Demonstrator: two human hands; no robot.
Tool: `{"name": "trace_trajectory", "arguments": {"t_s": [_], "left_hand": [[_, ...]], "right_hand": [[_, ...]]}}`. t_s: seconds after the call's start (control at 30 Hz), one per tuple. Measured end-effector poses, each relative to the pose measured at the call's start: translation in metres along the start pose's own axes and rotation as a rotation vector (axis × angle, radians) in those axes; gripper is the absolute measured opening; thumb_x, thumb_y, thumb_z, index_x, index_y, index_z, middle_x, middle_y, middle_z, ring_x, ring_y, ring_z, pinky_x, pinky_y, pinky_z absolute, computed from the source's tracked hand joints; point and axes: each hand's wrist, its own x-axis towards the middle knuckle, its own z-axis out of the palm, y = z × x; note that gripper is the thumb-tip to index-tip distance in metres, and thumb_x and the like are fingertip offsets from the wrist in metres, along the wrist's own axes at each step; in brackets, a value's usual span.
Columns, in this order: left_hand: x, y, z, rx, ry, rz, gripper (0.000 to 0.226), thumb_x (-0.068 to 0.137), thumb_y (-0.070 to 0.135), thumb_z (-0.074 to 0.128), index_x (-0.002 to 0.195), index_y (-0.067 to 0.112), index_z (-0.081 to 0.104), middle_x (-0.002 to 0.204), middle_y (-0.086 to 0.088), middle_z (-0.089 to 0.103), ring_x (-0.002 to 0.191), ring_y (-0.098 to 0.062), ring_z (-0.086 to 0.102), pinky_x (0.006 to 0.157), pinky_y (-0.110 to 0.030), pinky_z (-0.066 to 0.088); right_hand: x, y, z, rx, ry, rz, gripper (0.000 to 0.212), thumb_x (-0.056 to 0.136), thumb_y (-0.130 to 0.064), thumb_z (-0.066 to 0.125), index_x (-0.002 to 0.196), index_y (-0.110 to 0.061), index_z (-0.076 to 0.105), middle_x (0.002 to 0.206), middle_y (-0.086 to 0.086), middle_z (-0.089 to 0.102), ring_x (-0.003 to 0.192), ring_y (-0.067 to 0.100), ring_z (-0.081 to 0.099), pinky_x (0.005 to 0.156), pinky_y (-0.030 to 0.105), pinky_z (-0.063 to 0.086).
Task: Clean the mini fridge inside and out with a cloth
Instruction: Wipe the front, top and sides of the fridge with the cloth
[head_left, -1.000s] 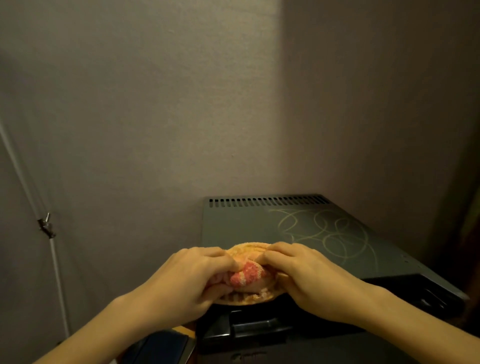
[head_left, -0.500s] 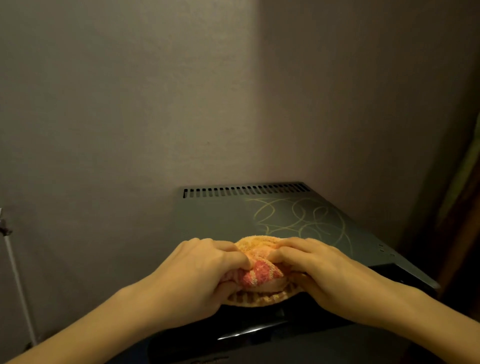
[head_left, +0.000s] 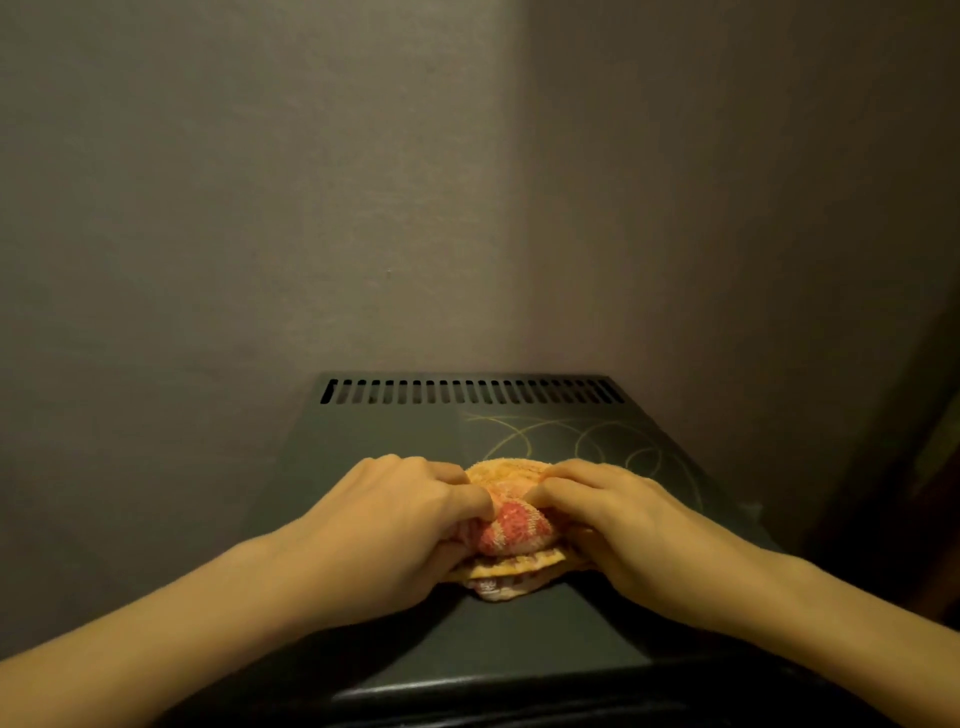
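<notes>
A dark mini fridge (head_left: 374, 452) stands in a wall corner; I see its flat top from above, with a row of vent slots (head_left: 467, 391) along the back and pale swirl lines at the right. A bunched orange and red cloth (head_left: 511, 525) lies on the middle of the top. My left hand (head_left: 400, 525) grips the cloth's left side with curled fingers. My right hand (head_left: 618, 519) grips its right side the same way. Both hands press the cloth down onto the fridge top. The fridge's front and door are out of view.
Plain grey walls (head_left: 311, 208) meet in a corner right behind the fridge. A dark vertical edge (head_left: 909, 441) runs down the far right. The room is dim.
Both hands and the cloth have slid from the fridge's front edge toward the middle of its top. The view has shifted left, so the fridge sits more centred and the front edge has dropped low.
</notes>
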Motion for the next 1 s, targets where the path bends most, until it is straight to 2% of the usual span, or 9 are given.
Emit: {"name": "trace_trajectory", "arguments": {"t_s": [0.13,0.23,0.37,0.43,0.53,0.6,0.7,0.83,1.0], "left_hand": [[0.031,-0.027,0.007,-0.017,-0.041,-0.062,0.025,0.083,0.036,0.052,0.106,0.031,0.062,0.098,0.009,0.063,0.084,-0.022,0.063,0.067,-0.034,0.050],[0.055,-0.051,0.016,-0.017,-0.065,-0.116,0.022,0.086,0.029,0.060,0.108,0.028,0.062,0.100,0.006,0.063,0.090,-0.022,0.061,0.072,-0.034,0.047],[0.085,-0.088,0.030,-0.015,-0.073,-0.165,0.014,0.085,0.025,0.062,0.100,0.022,0.062,0.094,0.005,0.063,0.086,-0.020,0.060,0.068,-0.033,0.046],[0.099,-0.108,0.038,-0.008,-0.073,-0.204,0.007,0.085,0.022,0.061,0.091,0.019,0.058,0.090,0.002,0.064,0.083,-0.024,0.059,0.065,-0.034,0.043],[0.119,-0.132,0.046,-0.031,-0.074,-0.268,0.009,0.084,0.017,0.061,0.082,0.022,0.053,0.083,-0.001,0.064,0.080,-0.028,0.059,0.064,-0.034,0.045],[0.130,-0.142,0.051,-0.036,-0.083,-0.306,0.005,0.084,0.015,0.061,0.086,0.018,0.058,0.084,-0.003,0.066,0.082,-0.029,0.060,0.065,-0.033,0.046],[0.140,-0.150,0.051,-0.012,-0.093,-0.334,0.011,0.083,0.014,0.062,0.092,0.019,0.062,0.092,-0.005,0.068,0.086,-0.028,0.060,0.063,-0.027,0.037],[0.143,-0.142,0.043,-0.035,-0.137,-0.400,0.035,0.082,0.012,0.064,0.116,0.018,0.065,0.106,-0.004,0.069,0.097,-0.024,0.062,0.075,-0.029,0.044],[0.130,-0.116,0.028,-0.035,-0.198,-0.431,0.034,0.084,0.015,0.064,0.118,0.020,0.064,0.112,-0.003,0.068,0.102,-0.022,0.060,0.078,-0.028,0.043]], "right_hand": [[0.035,0.033,0.005,0.002,0.011,-0.028,0.022,0.093,-0.016,0.047,0.113,-0.025,0.054,0.110,-0.003,0.054,0.097,0.022,0.055,0.080,0.038,0.047],[0.065,0.058,0.009,0.003,0.012,-0.016,0.018,0.094,-0.015,0.049,0.110,-0.018,0.057,0.106,0.001,0.054,0.093,0.021,0.055,0.078,0.037,0.046],[0.104,0.088,0.018,0.011,0.012,0.024,0.023,0.095,-0.014,0.051,0.117,-0.017,0.058,0.108,0.002,0.055,0.094,0.020,0.054,0.079,0.033,0.046],[0.124,0.103,0.023,0.009,0.017,0.040,0.029,0.094,-0.014,0.054,0.122,-0.018,0.057,0.108,0.003,0.056,0.095,0.022,0.055,0.079,0.032,0.046],[0.156,0.124,0.029,-0.008,0.013,0.064,0.033,0.090,-0.015,0.059,0.123,-0.015,0.058,0.109,0.008,0.059,0.097,0.025,0.056,0.077,0.028,0.041],[0.173,0.134,0.031,-0.030,-0.009,0.080,0.030,0.088,-0.016,0.061,0.118,-0.014,0.060,0.108,0.009,0.060,0.096,0.026,0.056,0.072,0.025,0.034],[0.187,0.142,0.032,-0.038,-0.037,0.093,0.027,0.085,-0.017,0.066,0.111,-0.015,0.061,0.106,0.008,0.060,0.092,0.023,0.054,0.070,0.025,0.031],[0.182,0.133,0.028,-0.029,-0.038,0.121,0.027,0.087,-0.018,0.066,0.113,-0.015,0.061,0.108,0.008,0.061,0.091,0.022,0.054,0.073,0.025,0.036],[0.159,0.112,0.018,-0.026,-0.073,0.156,0.033,0.085,-0.014,0.065,0.118,-0.017,0.059,0.114,0.009,0.062,0.101,0.026,0.057,0.080,0.033,0.046]]}}
